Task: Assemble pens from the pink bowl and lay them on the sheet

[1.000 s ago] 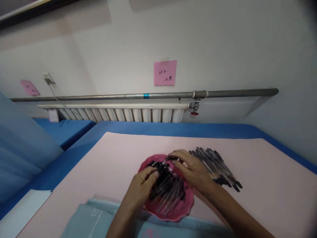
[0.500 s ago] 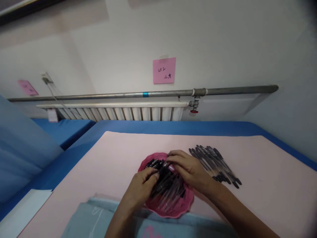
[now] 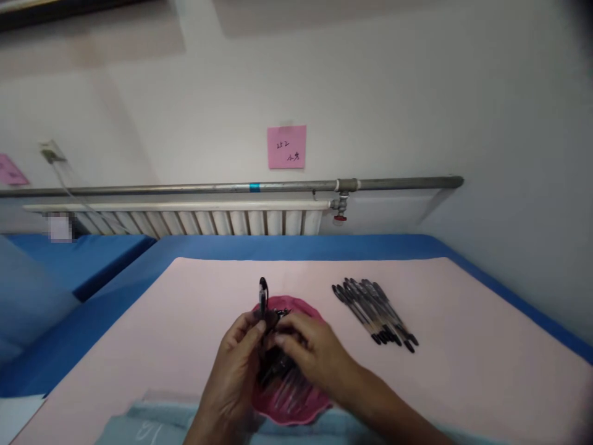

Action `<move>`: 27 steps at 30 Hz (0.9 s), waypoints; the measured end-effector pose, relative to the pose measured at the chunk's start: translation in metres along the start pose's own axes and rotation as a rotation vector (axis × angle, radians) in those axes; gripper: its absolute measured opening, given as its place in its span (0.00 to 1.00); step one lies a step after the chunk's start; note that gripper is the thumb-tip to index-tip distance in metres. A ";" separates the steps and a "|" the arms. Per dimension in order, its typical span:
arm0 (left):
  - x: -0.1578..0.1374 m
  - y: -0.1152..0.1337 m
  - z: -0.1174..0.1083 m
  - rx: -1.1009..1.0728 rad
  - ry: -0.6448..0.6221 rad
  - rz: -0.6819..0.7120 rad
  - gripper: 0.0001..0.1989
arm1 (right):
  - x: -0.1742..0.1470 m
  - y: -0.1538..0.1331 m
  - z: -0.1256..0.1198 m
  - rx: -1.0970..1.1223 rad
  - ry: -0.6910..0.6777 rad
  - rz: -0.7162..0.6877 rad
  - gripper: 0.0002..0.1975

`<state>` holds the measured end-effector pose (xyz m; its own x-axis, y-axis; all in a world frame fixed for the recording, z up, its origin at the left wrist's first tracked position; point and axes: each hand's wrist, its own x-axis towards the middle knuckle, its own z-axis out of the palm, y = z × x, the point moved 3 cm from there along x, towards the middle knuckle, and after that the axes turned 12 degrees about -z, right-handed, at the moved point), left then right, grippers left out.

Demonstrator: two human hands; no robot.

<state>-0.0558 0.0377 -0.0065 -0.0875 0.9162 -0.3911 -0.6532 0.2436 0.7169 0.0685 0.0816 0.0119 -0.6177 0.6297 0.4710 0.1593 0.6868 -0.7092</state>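
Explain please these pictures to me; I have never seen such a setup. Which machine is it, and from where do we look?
There is no machine: a person works with bare hands, seen by a head-worn camera looking forward and down. The left hand holds a pen upright. The right hand is over the pink bowl, which contains more pens; whether it grips one is unclear. On the pale pink sheet, a pile of pens lies to the right. A blue cloth lies nearest us.

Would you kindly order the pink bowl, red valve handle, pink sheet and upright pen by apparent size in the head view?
1. Pink sheet
2. Pink bowl, partly hidden
3. Upright pen, lower part covered
4. Red valve handle
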 end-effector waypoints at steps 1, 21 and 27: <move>0.000 -0.003 0.001 -0.022 -0.029 -0.030 0.14 | -0.002 -0.004 0.006 0.013 -0.003 0.010 0.08; 0.005 0.031 -0.036 0.379 0.401 0.285 0.13 | -0.059 0.080 -0.103 -0.828 0.084 0.309 0.09; 0.006 0.019 -0.025 0.902 0.374 0.383 0.06 | -0.063 0.050 -0.067 -0.778 0.023 0.095 0.10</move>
<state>-0.0877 0.0400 -0.0095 -0.4970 0.8630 -0.0903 0.2569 0.2458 0.9347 0.1669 0.1008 -0.0175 -0.5597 0.7002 0.4433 0.7098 0.6811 -0.1796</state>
